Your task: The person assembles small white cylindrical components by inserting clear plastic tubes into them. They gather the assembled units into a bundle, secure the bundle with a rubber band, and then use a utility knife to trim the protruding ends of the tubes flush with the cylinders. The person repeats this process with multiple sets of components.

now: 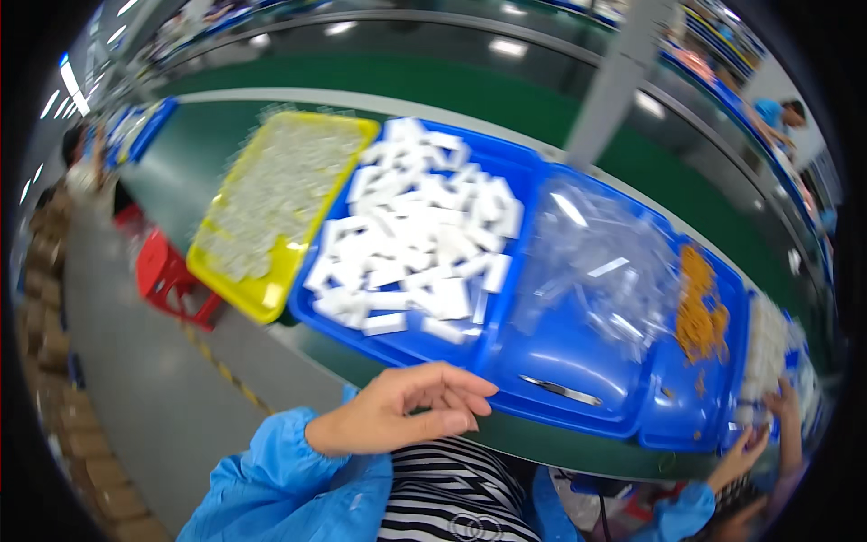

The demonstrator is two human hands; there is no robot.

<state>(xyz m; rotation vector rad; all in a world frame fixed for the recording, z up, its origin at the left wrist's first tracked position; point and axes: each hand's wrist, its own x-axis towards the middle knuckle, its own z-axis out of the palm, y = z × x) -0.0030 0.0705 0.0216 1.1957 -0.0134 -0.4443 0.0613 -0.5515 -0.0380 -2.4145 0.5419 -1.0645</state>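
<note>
My left hand (pixel 406 411) rests at the near rim of a blue tray (pixel 397 348), fingers loosely extended toward the right and holding nothing. That tray holds a heap of white rectangular pieces (pixel 420 239). Beside it, a second blue tray (pixel 578 361) carries clear plastic bags (pixel 601 257) and a thin metal tool (pixel 560 390). My right hand (pixel 741 454) reaches from a blue sleeve to the front right corner of the trays; its grip is blurred. Another hand (pixel 788 406) is close beside it.
A yellow tray (pixel 266 298) of small pale parts sits left of the blue ones. Orange bits (pixel 700 307) and more white parts (pixel 768 343) lie at the right. A green conveyor belt (pixel 506 86) runs behind. On the floor at left stand a red stool (pixel 167 275) and cardboard boxes (pixel 50 361).
</note>
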